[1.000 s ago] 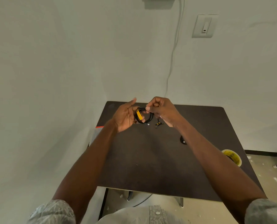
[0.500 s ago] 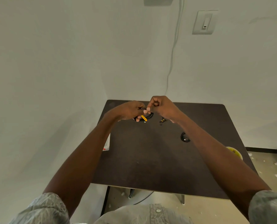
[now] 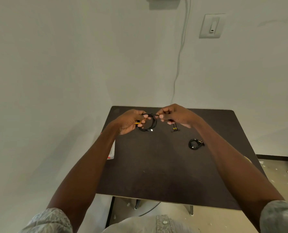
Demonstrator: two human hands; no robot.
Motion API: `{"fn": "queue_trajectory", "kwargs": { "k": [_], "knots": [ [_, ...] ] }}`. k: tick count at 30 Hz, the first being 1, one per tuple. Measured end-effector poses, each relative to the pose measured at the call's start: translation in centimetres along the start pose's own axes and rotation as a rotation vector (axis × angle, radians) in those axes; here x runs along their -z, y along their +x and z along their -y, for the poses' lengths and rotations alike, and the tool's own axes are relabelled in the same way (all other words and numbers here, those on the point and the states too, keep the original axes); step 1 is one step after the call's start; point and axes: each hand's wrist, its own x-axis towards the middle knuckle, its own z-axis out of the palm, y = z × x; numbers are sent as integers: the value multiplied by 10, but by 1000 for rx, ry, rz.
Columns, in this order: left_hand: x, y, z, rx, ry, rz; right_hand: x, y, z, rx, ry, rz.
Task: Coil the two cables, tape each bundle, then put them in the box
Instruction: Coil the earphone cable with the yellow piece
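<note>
pale grey patterned shirt (image 3: pixel 163 223) with 1 button, short sleeves (image 3: pixel 49 221), bare forearms.

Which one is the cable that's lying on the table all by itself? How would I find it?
Start at the dark table against the white wall. Look toward its right side, just beside the person's right forearm: a small black coiled cable lies flat there. Nobody touches it, unlike the other black coil, which the left hand and right hand hold up in the air.
</note>
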Motion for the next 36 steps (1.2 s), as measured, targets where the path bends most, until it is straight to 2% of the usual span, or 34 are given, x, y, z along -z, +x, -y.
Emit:
{"fn": "queue_trajectory", "kwargs": {
  "k": [3, 6, 9, 11, 12, 16, 21, 25, 31, 33, 36],
  "knots": [
    [0, -2, -2, 21, -90, 0, 5, 2, -6, 20, -2, -102],
    [-5, -1, -5, 21, -153, -5, -7, 8, -9, 28, -164, -236],
    [-9, 5, -3, -20, -172, -34, -28, 20, -17, 138, -326, -311],
    [-11, 9, 1, -40, -204, -54, -36, 27, -23, 79, -331, -427],
    [-12, 10, 3, -48, -236, -69, -39, 27, -22, 22, -235, -441],
    [-16, 15, 9, -59, -240, -173, -47, 15, -15, -98, 325, -332],
    [-19, 21, 16, -64, -53, -303, -46, 8, -18, -224, 780, -133],
    [-25, 24, 18, -110, 134, -371, -43, 7, -19, -262, 821, -65],
    [-29, 24, 24, -137, 463, -392, -46, 10, -13, -435, 773, -91],
    [-33, 25, 26, -139, 491, -399, -48, 10, -11, -485, 726, -130],
    [-35, 22, 25, -92, 369, -364, -49, 9, -11, -507, 652, -224]
  ]
}}
